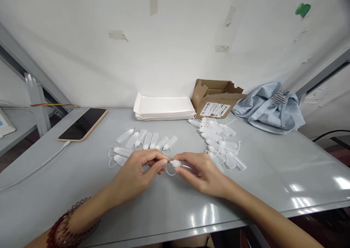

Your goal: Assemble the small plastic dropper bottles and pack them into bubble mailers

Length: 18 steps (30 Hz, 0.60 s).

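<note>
My right hand (pixel 203 175) is closed around a small clear plastic bottle (pixel 182 165) with a white tip, held just above the grey table (pixel 82 189). My left hand (pixel 139 173) pinches the bottle's tip or cap at its left end; the fingertips hide it. A thin white cap loop hangs below the bottle. A row of several similar small bottles (pixel 149 140) lies just beyond my left hand. A loose heap of more bottles (pixel 220 144) lies beyond my right hand.
A phone (pixel 83 124) on a white cable lies at the left. A stack of white trays (pixel 164 108) and an open cardboard box (pixel 214 99) stand at the back by the white wall. A blue cloth bag (pixel 270 107) lies at the right.
</note>
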Available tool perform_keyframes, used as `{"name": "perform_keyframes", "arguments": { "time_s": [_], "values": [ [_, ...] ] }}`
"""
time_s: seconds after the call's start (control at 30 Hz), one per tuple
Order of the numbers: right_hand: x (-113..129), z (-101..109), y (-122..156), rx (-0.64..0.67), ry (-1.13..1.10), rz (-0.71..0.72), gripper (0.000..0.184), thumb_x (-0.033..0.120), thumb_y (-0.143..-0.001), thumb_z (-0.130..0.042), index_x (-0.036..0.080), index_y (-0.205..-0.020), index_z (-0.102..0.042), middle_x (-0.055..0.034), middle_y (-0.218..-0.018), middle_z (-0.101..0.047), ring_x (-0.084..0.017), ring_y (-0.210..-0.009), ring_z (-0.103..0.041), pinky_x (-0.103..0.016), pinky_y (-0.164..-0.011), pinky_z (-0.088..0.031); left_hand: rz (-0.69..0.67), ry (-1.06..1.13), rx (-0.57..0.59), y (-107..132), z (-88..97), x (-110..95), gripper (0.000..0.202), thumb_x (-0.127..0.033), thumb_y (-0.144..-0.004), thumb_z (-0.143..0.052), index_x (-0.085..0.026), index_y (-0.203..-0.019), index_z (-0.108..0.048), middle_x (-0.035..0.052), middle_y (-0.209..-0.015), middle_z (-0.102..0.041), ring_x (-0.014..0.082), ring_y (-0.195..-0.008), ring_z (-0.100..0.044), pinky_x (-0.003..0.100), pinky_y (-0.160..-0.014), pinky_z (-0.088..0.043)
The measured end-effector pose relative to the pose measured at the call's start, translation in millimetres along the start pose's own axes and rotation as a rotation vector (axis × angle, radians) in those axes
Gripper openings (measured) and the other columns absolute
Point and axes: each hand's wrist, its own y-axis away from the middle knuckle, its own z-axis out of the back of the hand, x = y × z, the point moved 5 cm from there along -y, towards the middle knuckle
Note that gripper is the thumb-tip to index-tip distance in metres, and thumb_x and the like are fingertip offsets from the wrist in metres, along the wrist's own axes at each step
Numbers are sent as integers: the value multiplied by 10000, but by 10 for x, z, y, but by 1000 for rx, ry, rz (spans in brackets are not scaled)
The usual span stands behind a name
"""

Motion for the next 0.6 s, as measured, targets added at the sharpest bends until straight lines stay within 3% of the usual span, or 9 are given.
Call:
{"name": "perform_keyframes", "arguments": {
  "time_s": [0.4,0.5,0.6],
  "values": [
    [13,-66,14,27,8,45,210,231,-884,-499,133,-1032,-611,-37,-776,-678,-74,-501,-456,-202,-505,-381,-3,-43,76,11,-12,-33,234,-252,-878,-467,-188,-712,-619,-31,-614,-583,113,-612,-544,224,-601,-400],
    [51,-86,-3,49,28,72,229,263,-898,-495,147,-1077,-578,-53,-854,-664,-107,-636,-544,-226,-599,-435,25,-82,157,-9,87,-45,242,-296,-867,-497,-197,-686,-625,-25,-649,-609,121,-630,-538,222,-587,-384],
    [53,-61,-31,71,74,47,376,353,-884,-536,180,-1214,-487,-93,-1043,-610,-158,-835,-571,-272,-689,-468,72,-120,129,-37,312,-19,248,-341,-858,-511,-206,-692,-635,-21,-658,-617,128,-626,-528,221,-575,-373]
  ]
}}
